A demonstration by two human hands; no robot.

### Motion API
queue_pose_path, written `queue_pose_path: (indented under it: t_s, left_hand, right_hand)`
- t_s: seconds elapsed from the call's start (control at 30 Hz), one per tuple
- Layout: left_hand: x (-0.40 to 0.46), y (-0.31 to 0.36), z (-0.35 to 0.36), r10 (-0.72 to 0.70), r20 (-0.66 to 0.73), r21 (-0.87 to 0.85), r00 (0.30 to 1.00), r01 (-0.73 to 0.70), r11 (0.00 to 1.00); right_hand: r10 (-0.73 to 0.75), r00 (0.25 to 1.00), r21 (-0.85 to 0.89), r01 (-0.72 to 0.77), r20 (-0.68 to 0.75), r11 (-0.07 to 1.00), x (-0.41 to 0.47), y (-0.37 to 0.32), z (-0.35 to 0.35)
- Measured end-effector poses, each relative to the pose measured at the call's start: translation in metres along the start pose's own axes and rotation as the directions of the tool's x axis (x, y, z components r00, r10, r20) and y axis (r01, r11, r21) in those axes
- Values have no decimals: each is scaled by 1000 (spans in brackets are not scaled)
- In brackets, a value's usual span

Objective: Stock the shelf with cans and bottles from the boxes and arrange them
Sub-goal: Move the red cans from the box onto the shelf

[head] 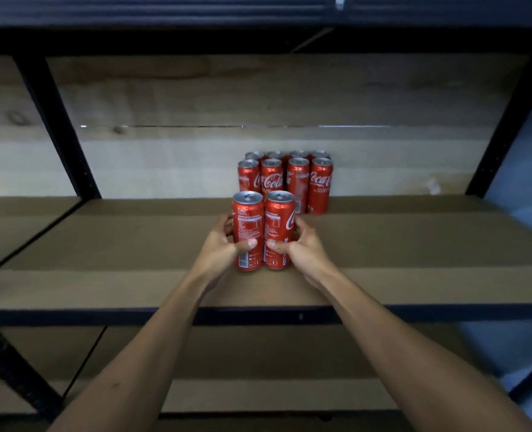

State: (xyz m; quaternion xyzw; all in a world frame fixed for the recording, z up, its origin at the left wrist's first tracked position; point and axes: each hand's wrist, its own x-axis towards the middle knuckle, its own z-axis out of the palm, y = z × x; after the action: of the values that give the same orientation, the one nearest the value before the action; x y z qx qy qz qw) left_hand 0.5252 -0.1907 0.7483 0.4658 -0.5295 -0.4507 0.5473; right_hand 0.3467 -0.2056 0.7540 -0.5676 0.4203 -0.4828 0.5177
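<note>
- Brown board shelf in a dark metal frame, plank wall behind; light is dim.
- Stocked block of red cans stands upright at the back, just right of centre.
- Left hand is wrapped round the left can; right hand is wrapped round the right can.
- Both held cans are upright, touching side by side, mid-shelf.
- Stocked block lies straight ahead, slightly right; the right hand is nearer. Judgement: push forward, long axes kept vertical.
</note>
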Motion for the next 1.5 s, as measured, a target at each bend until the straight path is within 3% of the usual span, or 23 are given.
queue_pose_path:
  t_s: [0.47, 0.63, 0.8, 1.0, 1.13, 1.33, 1.5]
  left_hand:
    - [101, -21, -16, 110, -6, 194, 994, -106, 975]
    - [116, -20, -11, 130, -114, 292, 985, -92, 952]
    - [119, -22, -5, 101, -218, 360, 971, -16, 933]
    - [110, -36, -6, -54, -206, 385, 977, 132, 913]
    - [98, -41, 0, -68, -275, 392, 959, 177, 903]
    - [70, -42, 13, -45, -370, 418, 928, 210, 884]
    - [34, -48, 15, -75, -243, 537, 967, 199, 820]
  right_hand:
    - [-89, 988, -239, 57, -125, 969, 118, 22, 11]
    - [-145, 967, -452, 36, -210, 891, 127, 21, 13]
    - [-112, 939, -466, -57, -326, 883, 130, 29, 22]
    - [-23, 939, -399, -123, -342, 908, 130, 53, 15]
    - [-23, 945, -369, -105, -326, 923, 111, 49, 7]
    - [-64, 938, -558, -146, -340, 817, 82, 55, 1]
    - [-47, 986, -719, -85, -161, 690, 35, 43, -5]
